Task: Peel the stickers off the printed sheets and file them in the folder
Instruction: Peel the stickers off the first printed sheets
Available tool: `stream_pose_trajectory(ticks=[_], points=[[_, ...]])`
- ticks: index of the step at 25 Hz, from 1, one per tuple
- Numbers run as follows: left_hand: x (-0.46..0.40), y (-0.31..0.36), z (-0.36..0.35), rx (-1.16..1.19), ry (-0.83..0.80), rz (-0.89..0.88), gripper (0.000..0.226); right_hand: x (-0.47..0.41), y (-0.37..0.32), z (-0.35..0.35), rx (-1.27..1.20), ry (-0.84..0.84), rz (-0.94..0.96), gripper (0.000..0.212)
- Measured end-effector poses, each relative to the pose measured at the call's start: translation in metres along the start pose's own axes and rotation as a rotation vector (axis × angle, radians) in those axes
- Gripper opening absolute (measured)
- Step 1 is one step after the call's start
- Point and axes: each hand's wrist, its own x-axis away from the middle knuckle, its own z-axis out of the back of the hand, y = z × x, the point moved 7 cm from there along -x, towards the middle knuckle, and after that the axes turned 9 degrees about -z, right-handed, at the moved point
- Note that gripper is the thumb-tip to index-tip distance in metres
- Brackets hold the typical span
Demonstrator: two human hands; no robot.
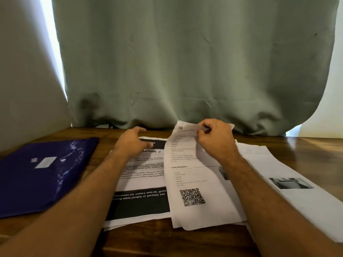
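- The right hand is reaching forward, its fingers pinching the lifted top edge of a printed sheet with a QR code, which is curling up off the pile.
- The left hand is hovering over the sheet with black bands, fingers relaxed and loosely curved, grasping nothing.
- The blue folder is lying closed on the desk to the left, bearing a small white label.
- More sheets are spreading out to the right.
- A green curtain is hanging behind.
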Motion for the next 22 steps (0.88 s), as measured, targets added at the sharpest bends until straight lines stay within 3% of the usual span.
stream_pose_trajectory(ticks=[2,4,6,10,14,18,22], points=[[0.0,-0.025,-0.005,-0.183,-0.039,0.013,0.089,0.002,0.002,-0.01,0.066,-0.061,0.012,0.011],[-0.002,-0.047,-0.01,-0.042,-0.05,0.062,0.106,0.002,0.003,-0.015,0.096,-0.139,0.022,0.013],[-0.002,-0.052,-0.008,0.07,-0.022,0.05,0.107,0.004,0.002,-0.02,0.124,-0.218,0.026,0.014],[0.007,-0.04,0.001,0.062,0.107,-0.03,0.083,0.01,-0.011,-0.022,0.233,-0.251,0.075,0.009],[0.01,-0.034,0.008,0.141,0.203,-0.031,0.042,-0.002,-0.059,0.004,0.435,-0.027,0.312,0.016],[0.014,-0.032,0.01,0.24,0.242,-0.024,0.027,-0.018,-0.09,0.005,0.394,0.03,0.237,0.014],[0.014,-0.04,0.012,0.294,0.278,0.042,0.02,0.007,-0.08,-0.032,0.327,-0.063,0.142,0.014]])
